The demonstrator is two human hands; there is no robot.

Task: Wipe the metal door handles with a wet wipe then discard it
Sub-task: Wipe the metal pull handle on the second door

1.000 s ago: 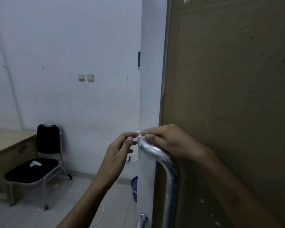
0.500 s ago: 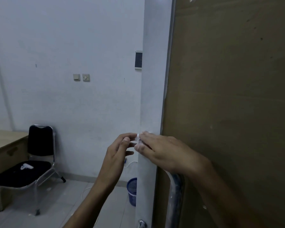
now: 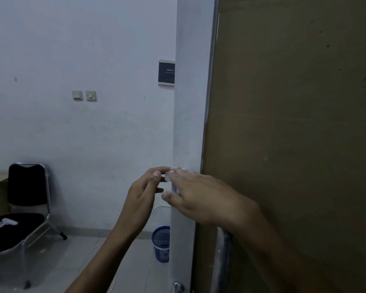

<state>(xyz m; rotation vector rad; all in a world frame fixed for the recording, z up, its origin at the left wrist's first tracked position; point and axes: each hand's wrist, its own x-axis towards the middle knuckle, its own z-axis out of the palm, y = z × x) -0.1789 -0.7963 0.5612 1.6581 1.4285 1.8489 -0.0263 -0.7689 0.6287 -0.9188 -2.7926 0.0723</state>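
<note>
Both hands meet in front of the door edge at mid-height. My left hand (image 3: 145,188) pinches one end of a small white wet wipe (image 3: 170,176) between thumb and forefinger. My right hand (image 3: 203,197) holds the other end of the wipe with its fingertips, and its forearm covers the top of the metal door handle (image 3: 221,256). Only the handle's lower vertical bar shows below the right wrist. A second metal handle end (image 3: 177,287) pokes out at the door's bottom edge. The door (image 3: 294,123) is brown and fills the right half.
A small blue mesh waste bin (image 3: 161,243) stands on the floor by the wall, partly behind the door edge. A black chair (image 3: 19,210) with a white object on its seat is at the left, beside a wooden desk. Two wall switches (image 3: 84,95) and a panel (image 3: 166,72) hang on the wall.
My right hand has lifted off the handle's top bend and now covers it from view. The view has drifted so the bin and wall panel show more; both hands still hold the wipe.
</note>
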